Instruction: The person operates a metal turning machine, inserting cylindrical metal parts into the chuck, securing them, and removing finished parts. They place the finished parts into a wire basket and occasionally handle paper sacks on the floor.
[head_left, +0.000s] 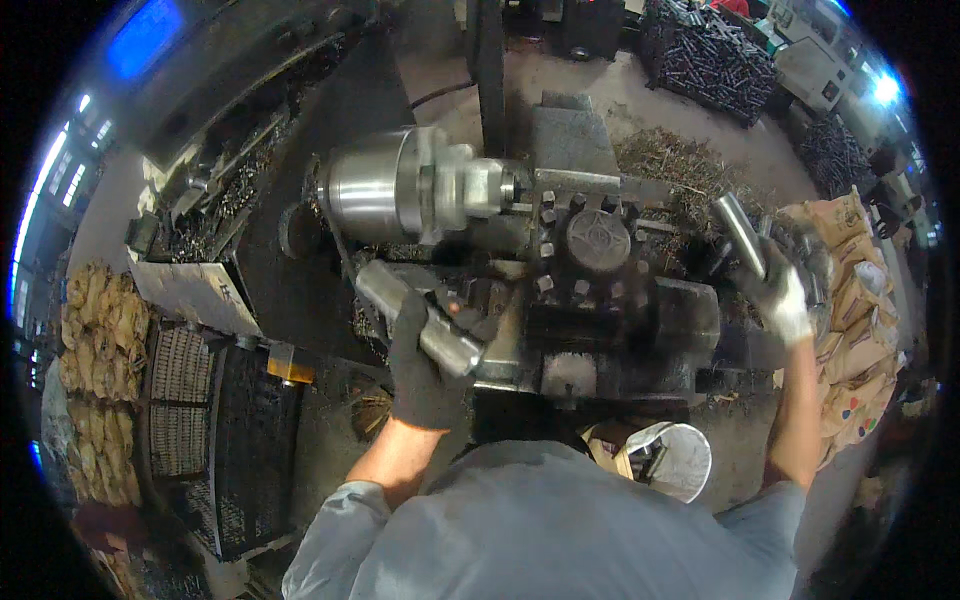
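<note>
My left hand (424, 367), in a dark glove, grips a thick metal cylinder (454, 346) that lies tilted across the palm below the lathe chuck (375, 186). My right hand (776, 289), in a glove with a white cuff, holds a slimmer metal rod (739, 225) near its lower end, over the machine's right side. Between the hands stands the square tool post (598, 238) with bolts around its round cap. The chuck's jaws look blurred.
Curly metal chips (667, 161) lie behind the tool post. A bucket (694, 457) with metal pieces stands by my body. Brown paper sacks (855, 352) are at right, a black rack (255, 442) at left. A bin of metal rods (709, 56) stands at the back.
</note>
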